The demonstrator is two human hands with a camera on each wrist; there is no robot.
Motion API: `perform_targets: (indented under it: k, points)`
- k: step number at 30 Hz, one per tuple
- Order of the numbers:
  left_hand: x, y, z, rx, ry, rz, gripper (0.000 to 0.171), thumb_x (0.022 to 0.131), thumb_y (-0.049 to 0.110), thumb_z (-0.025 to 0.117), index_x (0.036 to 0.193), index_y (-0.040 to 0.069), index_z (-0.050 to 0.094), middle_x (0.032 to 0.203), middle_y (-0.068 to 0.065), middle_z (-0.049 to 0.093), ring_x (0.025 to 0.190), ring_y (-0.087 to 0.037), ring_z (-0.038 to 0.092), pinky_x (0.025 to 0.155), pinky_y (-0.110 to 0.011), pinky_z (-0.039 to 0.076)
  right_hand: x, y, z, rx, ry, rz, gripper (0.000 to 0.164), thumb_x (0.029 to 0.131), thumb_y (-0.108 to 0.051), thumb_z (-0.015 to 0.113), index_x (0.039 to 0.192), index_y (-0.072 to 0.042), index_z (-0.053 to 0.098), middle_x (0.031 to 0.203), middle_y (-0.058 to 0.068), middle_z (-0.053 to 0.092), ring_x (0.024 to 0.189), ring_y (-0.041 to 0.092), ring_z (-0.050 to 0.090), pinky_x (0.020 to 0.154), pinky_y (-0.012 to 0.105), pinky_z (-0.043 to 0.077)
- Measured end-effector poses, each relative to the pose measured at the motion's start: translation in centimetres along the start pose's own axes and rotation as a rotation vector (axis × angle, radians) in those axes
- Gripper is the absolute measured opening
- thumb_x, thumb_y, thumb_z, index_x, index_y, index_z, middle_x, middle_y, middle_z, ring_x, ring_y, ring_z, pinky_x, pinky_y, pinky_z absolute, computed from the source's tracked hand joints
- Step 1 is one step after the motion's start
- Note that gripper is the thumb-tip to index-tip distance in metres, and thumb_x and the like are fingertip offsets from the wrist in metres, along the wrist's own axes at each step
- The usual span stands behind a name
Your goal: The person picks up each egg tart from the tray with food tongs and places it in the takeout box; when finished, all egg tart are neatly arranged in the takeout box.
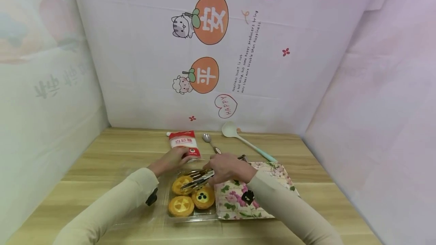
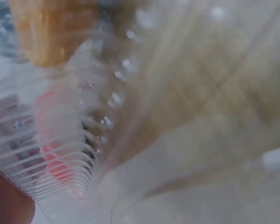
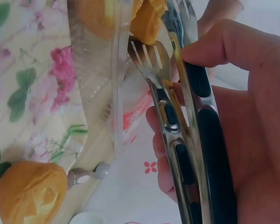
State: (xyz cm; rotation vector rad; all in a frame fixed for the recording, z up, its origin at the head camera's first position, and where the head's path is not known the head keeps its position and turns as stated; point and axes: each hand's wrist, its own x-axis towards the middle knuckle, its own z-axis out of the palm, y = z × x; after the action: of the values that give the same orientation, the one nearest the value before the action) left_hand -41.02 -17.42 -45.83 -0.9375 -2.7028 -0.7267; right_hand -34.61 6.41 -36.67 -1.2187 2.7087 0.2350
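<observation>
My right hand (image 1: pixel 226 166) grips metal tongs (image 3: pixel 200 121) with dark handle inserts and fork-like tips, thumb on one arm and fingers round the other. The tips reach over an egg tart (image 1: pixel 180 186) in a clear plastic container (image 1: pixel 194 219). Beside it in the container lie an egg tart with dark berries (image 1: pixel 203 197) and another with a yellow pattern (image 1: pixel 180 206). My left hand (image 1: pixel 171 160) holds the container's far left edge; in the left wrist view one finger (image 2: pixel 9 198) shows by the ribbed plastic wall. In the right wrist view an egg tart (image 3: pixel 32 191) rests on a floral tray (image 3: pixel 32 93).
A red-and-white sugar bag (image 1: pixel 184 141) lies behind the container, near the left hand. Behind the right hand are a small spoon (image 1: pixel 208 139) and a white ladle (image 1: pixel 230 129) with a mint handle. Printed cloth walls (image 1: pixel 153 86) enclose the wooden table (image 1: pixel 85 169).
</observation>
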Motion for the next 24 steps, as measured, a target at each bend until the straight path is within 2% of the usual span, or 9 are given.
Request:
perform_targets:
  k: [4, 10, 13, 18, 24]
  points:
    - [0.03, 0.10, -0.04, 0.006, 0.000, 0.011, 0.016, 0.095, 0.018, 0.066, 0.082, 0.012, 0.059, 0.071, 0.007, 0.052, 0.062, -0.005, 0.047, 0.059, -0.023, 0.043, -0.26, 0.32, -0.04, 0.071, -0.016, 0.007, 0.055, 0.084, -0.044, 0.073, 0.133, -0.021, 0.061, 0.123, 0.001, 0.064, 0.105, 0.017, 0.060, 0.087, 0.037, 0.050]
    - [0.10, 0.23, -0.03, 0.006, 0.004, 0.006, 0.016, 0.095, 0.017, 0.066, 0.082, 0.011, 0.059, 0.070, 0.007, 0.052, 0.061, -0.006, 0.046, 0.058, -0.024, 0.042, -0.37, 0.81, 0.24, 0.130, -0.021, 0.001, 0.055, 0.086, -0.043, 0.071, 0.134, -0.020, 0.061, 0.127, -0.001, 0.063, 0.112, 0.019, 0.060, 0.093, 0.039, 0.049]
    - [0.14, 0.23, 0.15, 0.014, 0.008, 0.014, 0.017, 0.095, 0.018, 0.066, 0.081, 0.012, 0.058, 0.069, 0.007, 0.051, 0.060, -0.006, 0.046, 0.058, -0.024, 0.042, -0.23, 0.97, 0.60, 0.161, -0.009, 0.002, 0.055, 0.085, -0.043, 0.072, 0.133, -0.020, 0.061, 0.127, -0.002, 0.064, 0.110, 0.018, 0.061, 0.092, 0.038, 0.050]
    - [0.07, 0.16, 0.33, 0.013, 0.012, 0.013, 0.016, 0.094, 0.017, 0.066, 0.082, 0.012, 0.058, 0.070, 0.007, 0.052, 0.061, -0.005, 0.047, 0.058, -0.024, 0.043, -0.21, 0.80, 0.75, 0.160, 0.029, -0.020, 0.053, 0.084, -0.039, 0.074, 0.131, -0.019, 0.063, 0.122, 0.003, 0.065, 0.102, 0.017, 0.062, 0.084, 0.035, 0.051]
    - [-0.03, 0.18, 0.15, 0.019, 0.027, 0.026, 0.018, 0.094, 0.016, 0.067, 0.080, 0.011, 0.057, 0.069, 0.006, 0.051, 0.060, -0.006, 0.046, 0.058, -0.024, 0.042, -0.28, 0.70, 0.61, 0.161, 0.010, -0.009, 0.055, 0.084, -0.042, 0.074, 0.133, -0.019, 0.061, 0.124, 0.003, 0.063, 0.104, 0.017, 0.061, 0.087, 0.037, 0.050]
